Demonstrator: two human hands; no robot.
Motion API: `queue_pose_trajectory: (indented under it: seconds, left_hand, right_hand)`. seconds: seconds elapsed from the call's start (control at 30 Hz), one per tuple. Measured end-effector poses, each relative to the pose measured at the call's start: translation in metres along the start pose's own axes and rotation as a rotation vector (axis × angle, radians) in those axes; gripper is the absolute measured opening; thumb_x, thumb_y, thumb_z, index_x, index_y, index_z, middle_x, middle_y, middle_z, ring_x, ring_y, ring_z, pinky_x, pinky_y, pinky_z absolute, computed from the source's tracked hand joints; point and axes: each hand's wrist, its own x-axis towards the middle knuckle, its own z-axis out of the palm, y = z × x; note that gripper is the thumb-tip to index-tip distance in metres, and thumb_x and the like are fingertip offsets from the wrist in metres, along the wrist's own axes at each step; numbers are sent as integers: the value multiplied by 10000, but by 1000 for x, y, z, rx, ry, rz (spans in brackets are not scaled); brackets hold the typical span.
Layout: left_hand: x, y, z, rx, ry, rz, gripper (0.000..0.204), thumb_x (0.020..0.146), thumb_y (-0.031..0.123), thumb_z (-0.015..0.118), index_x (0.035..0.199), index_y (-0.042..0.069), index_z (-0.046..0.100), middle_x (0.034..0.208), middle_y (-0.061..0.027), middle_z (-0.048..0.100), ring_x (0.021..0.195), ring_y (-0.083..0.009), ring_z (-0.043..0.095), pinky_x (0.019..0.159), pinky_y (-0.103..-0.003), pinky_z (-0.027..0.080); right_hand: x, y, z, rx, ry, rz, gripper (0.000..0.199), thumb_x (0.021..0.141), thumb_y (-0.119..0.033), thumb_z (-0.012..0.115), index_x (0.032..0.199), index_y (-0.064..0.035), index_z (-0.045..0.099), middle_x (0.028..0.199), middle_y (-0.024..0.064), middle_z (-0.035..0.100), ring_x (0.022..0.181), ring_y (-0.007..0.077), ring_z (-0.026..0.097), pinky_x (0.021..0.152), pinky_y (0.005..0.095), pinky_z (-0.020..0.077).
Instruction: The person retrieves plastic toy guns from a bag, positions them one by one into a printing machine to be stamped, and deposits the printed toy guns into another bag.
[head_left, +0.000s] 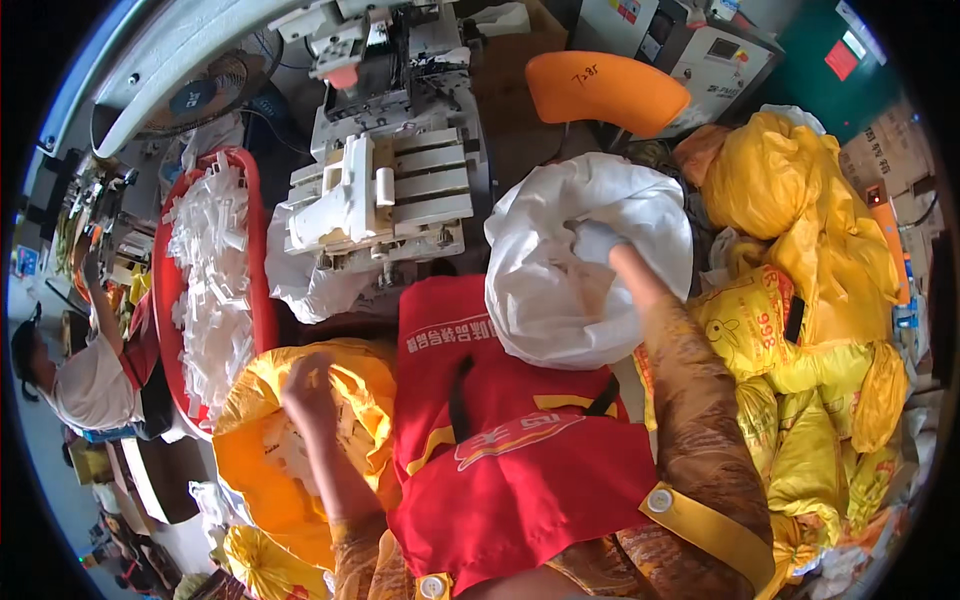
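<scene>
My left hand (310,388) is over the open orange-yellow bag (238,455), close to its far rim, with its fingers curled together. What they hold, if anything, does not show. Several small pale pieces (290,450) lie inside that bag. My right hand (597,243), in a pale glove, reaches into the mouth of a large white sack (530,325). Its fingers point left, and I cannot see whether they grip anything. Ahead, between the two bags, is a machine's slotted bed with a white fixture (345,200) on it.
A red tub (262,290) full of translucent white plastic parts (210,260) stands at left. Full yellow sacks (800,430) are piled at right. An orange chair back (605,92) and a grey machine (715,65) are beyond. A person (95,385) works at far left.
</scene>
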Motion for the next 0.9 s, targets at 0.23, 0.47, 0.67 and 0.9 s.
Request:
queue_pose_trajectory:
  seconds: [0.23,0.47,0.67,0.9]
  left_hand:
    - [6,81,67,-74,-283,153,44,737,10,647,777,23,637,739,-114,633,691,-279,609,636,-340,484]
    - [3,68,67,-112,-289,104,42,769,55,648,793,21,646,740,-124,633,687,-285,619,629,-345,495]
    - [-4,54,66,-140,-246,-16,62,786,81,647,806,23,653,727,-125,619,668,-273,615,589,-331,486]
    - [-3,51,69,-213,-267,-17,81,787,80,641,815,5,647,726,-132,616,649,-279,611,570,-333,481]
  right_hand:
    - [36,14,76,90,-91,103,603,903,-527,264,1141,-89,603,1160,159,591,1135,308,518,1010,366,348]
    - [-23,0,31,293,125,-17,290,868,-329,487,938,-112,666,854,93,659,748,231,628,682,354,495]
    - [-75,-39,51,1286,-7,315,265,847,-282,538,917,-58,661,679,9,567,581,83,527,515,258,409]
    - [-54,-110,88,347,84,-65,389,835,-450,523,931,-90,636,881,150,642,804,304,629,703,395,473]
